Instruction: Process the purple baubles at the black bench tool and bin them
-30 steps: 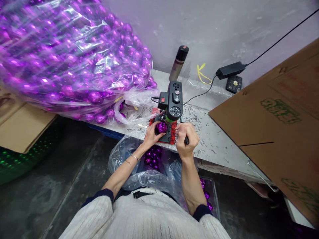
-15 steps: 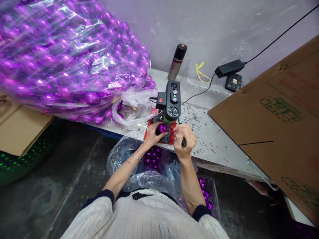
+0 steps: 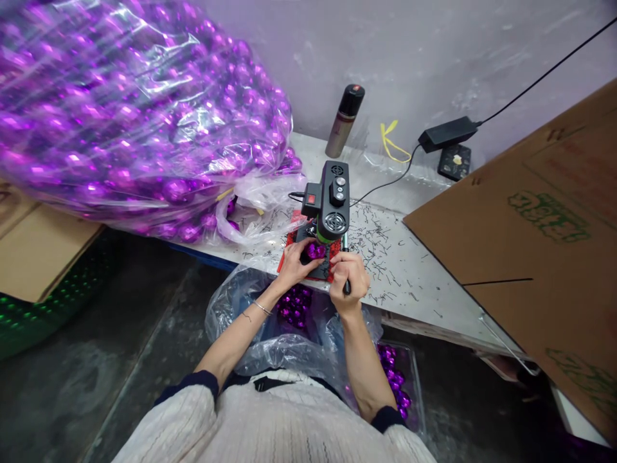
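Observation:
Under the head of a small black bench drill press (image 3: pixel 334 199), my left hand (image 3: pixel 294 263) grips a shiny purple ball (image 3: pixel 315 250) between thumb and fingers. The ball rests at the machine's dark base, which stands on a red mat (image 3: pixel 288 247). My right hand (image 3: pixel 349 276) is closed around the lever handle (image 3: pixel 346 287) at the machine's right side. Whether the tool touches the ball is hidden by the machine head.
A big clear bag of purple balls (image 3: pixel 144 116) fills the left. Thin dark shavings litter the white table (image 3: pixel 409 270). A spray can (image 3: pixel 345 122) and a power adapter (image 3: pixel 447 133) stand behind. A cardboard box (image 3: pixel 544 251) blocks the right. An open plastic bag (image 3: pixel 241 302) with balls hangs below.
My right hand has moved left and slightly down with the lever handle, closer to the machine. The left hand stays on the ball. The view has shifted slightly.

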Motion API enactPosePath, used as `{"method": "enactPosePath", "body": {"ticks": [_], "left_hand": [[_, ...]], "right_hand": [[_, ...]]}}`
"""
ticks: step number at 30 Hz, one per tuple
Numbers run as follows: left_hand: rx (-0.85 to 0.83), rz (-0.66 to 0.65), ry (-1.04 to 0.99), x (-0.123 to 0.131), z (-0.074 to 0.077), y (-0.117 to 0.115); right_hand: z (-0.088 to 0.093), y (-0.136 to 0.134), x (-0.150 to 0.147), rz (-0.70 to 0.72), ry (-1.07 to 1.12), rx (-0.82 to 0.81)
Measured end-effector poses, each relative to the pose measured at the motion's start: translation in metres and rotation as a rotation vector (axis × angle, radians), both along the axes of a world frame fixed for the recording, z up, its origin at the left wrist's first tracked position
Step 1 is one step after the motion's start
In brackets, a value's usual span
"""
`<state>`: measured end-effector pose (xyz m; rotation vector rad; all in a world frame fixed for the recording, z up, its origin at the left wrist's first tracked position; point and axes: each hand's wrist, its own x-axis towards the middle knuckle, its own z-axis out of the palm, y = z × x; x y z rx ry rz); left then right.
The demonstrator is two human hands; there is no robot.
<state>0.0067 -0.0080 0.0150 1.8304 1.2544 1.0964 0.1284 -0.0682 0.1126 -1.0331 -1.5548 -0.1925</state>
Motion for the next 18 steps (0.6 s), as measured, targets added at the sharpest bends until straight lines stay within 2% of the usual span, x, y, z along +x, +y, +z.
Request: {"method": "enactPosePath", "body": {"ticks": [11,18], "left_hand": [[-0.018,-0.008,-0.021,-0.002,0.002,0.001],[-0.002,-0.007,-0.015,-0.002,-0.001,0.000]], "right_hand": [[-0.032,0.002,-0.002,-0.003,0.072,0.004],[-0.043,0.008,-0.002,0.048,0.113,0.063]]}}
